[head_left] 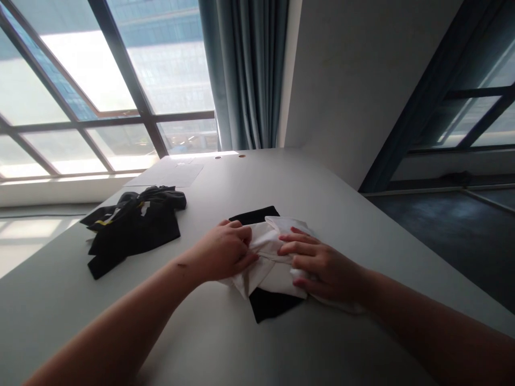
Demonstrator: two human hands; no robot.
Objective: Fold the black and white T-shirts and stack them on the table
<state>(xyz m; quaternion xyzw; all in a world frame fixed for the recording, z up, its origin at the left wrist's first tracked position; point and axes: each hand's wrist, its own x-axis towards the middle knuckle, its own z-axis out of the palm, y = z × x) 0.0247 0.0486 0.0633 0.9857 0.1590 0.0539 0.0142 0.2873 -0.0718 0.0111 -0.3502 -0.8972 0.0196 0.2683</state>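
A crumpled white cloth (277,276) lies on the table in front of me, folded over on itself. Under it is a piece of black fabric (276,305), which sticks out at the far and near sides; its middle is covered. My left hand (225,249) is at the white cloth's left side, its fingers curled and closed on the material. On the right part of the same cloth rests my right hand (317,262), open, with its fingers spread over the top. Whether the white and black pieces are joined, I cannot tell.
A rumpled heap of black clothing (137,222) with small yellow and white bits lies on the left of the white table (225,187). Farther back is a pale sheet (177,174). Windows, a blue curtain (245,75) and a pillar (354,80) stand beyond.
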